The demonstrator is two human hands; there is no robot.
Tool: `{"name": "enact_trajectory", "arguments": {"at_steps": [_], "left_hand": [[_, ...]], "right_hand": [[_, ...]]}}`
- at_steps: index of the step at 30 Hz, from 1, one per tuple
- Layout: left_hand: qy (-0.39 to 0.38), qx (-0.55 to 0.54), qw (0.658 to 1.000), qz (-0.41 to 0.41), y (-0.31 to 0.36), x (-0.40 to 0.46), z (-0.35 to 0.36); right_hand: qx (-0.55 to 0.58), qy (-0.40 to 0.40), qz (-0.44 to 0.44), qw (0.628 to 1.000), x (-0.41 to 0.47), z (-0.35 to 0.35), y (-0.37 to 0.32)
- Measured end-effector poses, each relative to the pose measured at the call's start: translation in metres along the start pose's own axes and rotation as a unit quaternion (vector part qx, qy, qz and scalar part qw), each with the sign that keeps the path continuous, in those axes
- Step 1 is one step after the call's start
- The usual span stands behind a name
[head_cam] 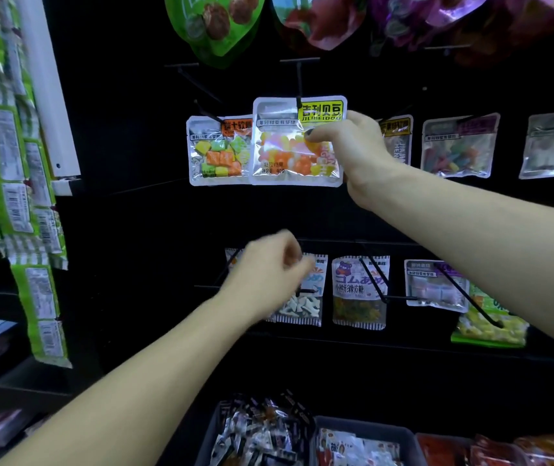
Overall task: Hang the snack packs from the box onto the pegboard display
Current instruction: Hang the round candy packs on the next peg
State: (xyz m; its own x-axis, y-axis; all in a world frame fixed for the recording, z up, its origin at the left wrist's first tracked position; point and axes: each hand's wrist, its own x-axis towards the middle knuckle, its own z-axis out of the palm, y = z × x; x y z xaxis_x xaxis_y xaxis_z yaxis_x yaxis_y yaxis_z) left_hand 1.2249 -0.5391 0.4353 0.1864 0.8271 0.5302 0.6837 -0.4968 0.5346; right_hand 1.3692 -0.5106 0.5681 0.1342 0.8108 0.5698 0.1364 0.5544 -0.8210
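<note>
A clear snack pack with a yellow label and orange, pink and yellow candies (294,146) hangs at the tip of a black peg (299,80) on the dark pegboard. My right hand (349,142) pinches the pack's right side near its top, thumb on the front. My left hand (268,267) hovers lower, in front of the bottom row of packs, fingers loosely curled and blurred, holding nothing. A second clear pack with green and orange cubes (220,151) hangs just to the left.
More packs hang along the middle row (458,146) and the lower row (359,292). Large pouches (215,25) hang above. Green packs (16,183) hang on a rack at the left. Dark bins of small wrapped snacks (262,432) sit at the bottom.
</note>
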Motion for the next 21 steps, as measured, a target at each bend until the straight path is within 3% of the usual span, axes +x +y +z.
{"name": "enact_trajectory", "arguments": {"at_steps": [3, 6, 12, 21], "left_hand": [[0.096, -0.155, 0.979, -0.095, 0.002, 0.024, -0.023], [0.121, -0.252, 0.953, -0.116, 0.006, 0.045, -0.044], [0.149, -0.162, 0.974, -0.057, 0.016, 0.079, -0.058], [0.138, -0.129, 0.977, -0.098, 0.007, 0.119, -0.041]], "right_hand": [[-0.008, 0.0, 0.019, 1.0, 0.004, -0.001, 0.004], [-0.011, 0.0, 0.035, 0.999, 0.007, 0.0, 0.005], [-0.001, -0.003, 0.053, 0.999, 0.015, 0.0, 0.011], [-0.019, 0.05, 0.036, 0.998, 0.043, 0.008, 0.041]]}}
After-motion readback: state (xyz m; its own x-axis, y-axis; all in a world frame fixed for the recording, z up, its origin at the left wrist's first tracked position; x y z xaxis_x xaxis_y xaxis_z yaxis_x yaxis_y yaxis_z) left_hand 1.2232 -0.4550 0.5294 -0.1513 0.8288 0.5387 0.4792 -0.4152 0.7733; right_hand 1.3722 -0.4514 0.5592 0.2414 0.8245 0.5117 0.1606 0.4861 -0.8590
